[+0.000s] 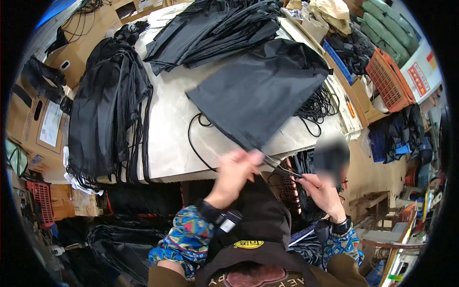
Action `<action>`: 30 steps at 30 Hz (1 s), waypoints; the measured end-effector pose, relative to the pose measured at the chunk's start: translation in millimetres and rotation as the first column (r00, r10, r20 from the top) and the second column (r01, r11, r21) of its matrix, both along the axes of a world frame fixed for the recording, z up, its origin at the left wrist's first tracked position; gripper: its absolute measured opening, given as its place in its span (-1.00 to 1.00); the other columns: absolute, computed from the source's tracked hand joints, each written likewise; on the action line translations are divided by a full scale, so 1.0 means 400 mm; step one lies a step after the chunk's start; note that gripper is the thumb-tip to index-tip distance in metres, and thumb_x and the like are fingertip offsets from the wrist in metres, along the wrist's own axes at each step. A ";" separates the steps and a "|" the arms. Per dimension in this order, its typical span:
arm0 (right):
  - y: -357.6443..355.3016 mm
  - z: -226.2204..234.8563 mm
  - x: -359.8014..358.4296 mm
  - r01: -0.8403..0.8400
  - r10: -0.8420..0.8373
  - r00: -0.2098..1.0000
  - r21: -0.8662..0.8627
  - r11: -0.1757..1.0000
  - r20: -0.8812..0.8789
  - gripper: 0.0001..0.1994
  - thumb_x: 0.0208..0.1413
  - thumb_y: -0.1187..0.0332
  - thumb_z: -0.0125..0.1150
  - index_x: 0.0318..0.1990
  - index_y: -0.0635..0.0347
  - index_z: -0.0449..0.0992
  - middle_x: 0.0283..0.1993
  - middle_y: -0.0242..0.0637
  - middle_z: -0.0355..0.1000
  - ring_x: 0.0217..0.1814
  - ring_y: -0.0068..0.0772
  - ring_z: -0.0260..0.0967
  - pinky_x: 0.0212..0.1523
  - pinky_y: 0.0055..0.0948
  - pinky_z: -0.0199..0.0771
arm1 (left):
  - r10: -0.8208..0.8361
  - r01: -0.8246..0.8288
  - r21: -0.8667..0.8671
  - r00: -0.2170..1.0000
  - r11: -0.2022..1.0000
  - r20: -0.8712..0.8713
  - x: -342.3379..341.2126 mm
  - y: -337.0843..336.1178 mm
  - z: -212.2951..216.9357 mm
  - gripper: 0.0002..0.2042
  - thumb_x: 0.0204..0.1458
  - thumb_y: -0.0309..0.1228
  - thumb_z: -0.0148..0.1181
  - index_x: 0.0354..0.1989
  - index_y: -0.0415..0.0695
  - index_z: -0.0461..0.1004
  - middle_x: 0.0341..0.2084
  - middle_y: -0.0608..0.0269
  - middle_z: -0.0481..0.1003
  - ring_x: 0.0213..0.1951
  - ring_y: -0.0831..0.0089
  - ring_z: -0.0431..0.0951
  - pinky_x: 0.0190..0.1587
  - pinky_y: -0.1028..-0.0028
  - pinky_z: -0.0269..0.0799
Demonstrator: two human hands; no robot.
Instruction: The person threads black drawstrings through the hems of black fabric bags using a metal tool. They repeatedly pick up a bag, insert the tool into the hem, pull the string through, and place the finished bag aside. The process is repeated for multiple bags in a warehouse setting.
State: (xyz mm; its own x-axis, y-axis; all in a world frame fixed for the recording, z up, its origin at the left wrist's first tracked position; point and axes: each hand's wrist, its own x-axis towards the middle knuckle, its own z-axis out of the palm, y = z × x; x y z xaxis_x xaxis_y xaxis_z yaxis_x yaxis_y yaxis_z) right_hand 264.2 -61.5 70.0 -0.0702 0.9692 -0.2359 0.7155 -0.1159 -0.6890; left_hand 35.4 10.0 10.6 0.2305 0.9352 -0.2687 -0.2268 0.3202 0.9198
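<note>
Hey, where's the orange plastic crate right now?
In the head view, the orange plastic crate sits far upper right, beyond the table's right edge, below the stacked green bundles.

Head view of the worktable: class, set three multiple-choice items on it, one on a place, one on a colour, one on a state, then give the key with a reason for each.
1. Where does the black fabric bag that the left hand grips lie?
A. on the pale table top
B. in the orange crate
C. on the floor

2. What colour is the crate at the right edge?
A. green
B. orange
C. white

3. What is the right hand doing?
A. resting open and flat
B. pinching a thin metal tool
C. holding a cardboard box

Key:
1 A: the bag spreads over the table, its near corner at the left hand.
2 B: its lattice walls are orange.
3 B: the fingers close on the thin metal tool, which points toward the bag's corner.
</note>
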 end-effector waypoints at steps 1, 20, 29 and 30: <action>-0.002 -0.029 -0.011 -0.049 0.054 0.998 0.207 0.977 -0.019 -0.84 0.01 0.51 0.19 -0.23 0.35 0.52 -0.41 -0.03 0.47 -0.38 -0.09 0.49 -0.36 -0.34 0.46 | -0.158 0.159 -0.002 0.986 0.987 0.059 0.038 -0.037 -0.006 -0.77 0.06 -0.28 0.22 -0.52 -0.17 0.45 -0.64 0.33 0.46 -0.62 0.62 0.42 -0.59 0.64 0.29; 0.010 -0.072 -0.080 0.075 -0.203 0.786 -0.236 0.969 -0.584 -0.82 0.19 0.41 0.08 -0.26 0.34 0.56 -0.58 -0.56 0.25 -0.54 -0.77 0.08 -0.56 -0.69 0.04 | 0.016 0.033 0.336 0.990 0.941 -0.143 -0.033 0.006 -0.011 -0.59 0.24 -0.21 -0.07 -0.62 -0.20 0.36 -0.75 0.35 0.35 -0.71 0.66 0.30 -0.69 0.62 0.13; 0.007 -0.019 -0.024 -0.129 0.151 0.982 0.188 0.974 -0.112 -0.87 0.10 0.52 0.14 -0.24 0.38 0.53 -0.39 -0.16 0.52 -0.42 -0.46 0.46 -0.39 -0.54 0.39 | 0.242 -0.260 0.060 0.946 0.964 0.214 -0.152 0.078 0.013 -0.64 0.18 -0.16 0.04 -0.46 -0.24 0.43 -0.58 0.21 0.49 -0.61 0.53 0.50 -0.60 0.58 0.40; 0.008 -0.006 -0.010 -0.143 0.160 0.979 0.127 0.981 -0.129 -0.87 0.11 0.51 0.13 -0.23 0.38 0.54 -0.42 -0.21 0.52 -0.45 -0.51 0.42 -0.41 -0.55 0.37 | 0.182 -0.203 0.100 0.964 0.974 0.192 -0.157 0.073 0.013 -0.64 0.18 -0.16 0.03 -0.47 -0.24 0.43 -0.59 0.22 0.49 -0.61 0.53 0.49 -0.60 0.58 0.40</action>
State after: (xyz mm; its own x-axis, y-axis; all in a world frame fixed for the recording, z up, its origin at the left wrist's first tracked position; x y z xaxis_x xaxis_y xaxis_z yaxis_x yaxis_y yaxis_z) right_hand 260.3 -58.1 67.7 -0.2425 0.9650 -0.0995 0.6154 0.0737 -0.7848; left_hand -27.4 39.0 16.0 0.0774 0.9892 -0.1248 -0.4391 0.1462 0.8864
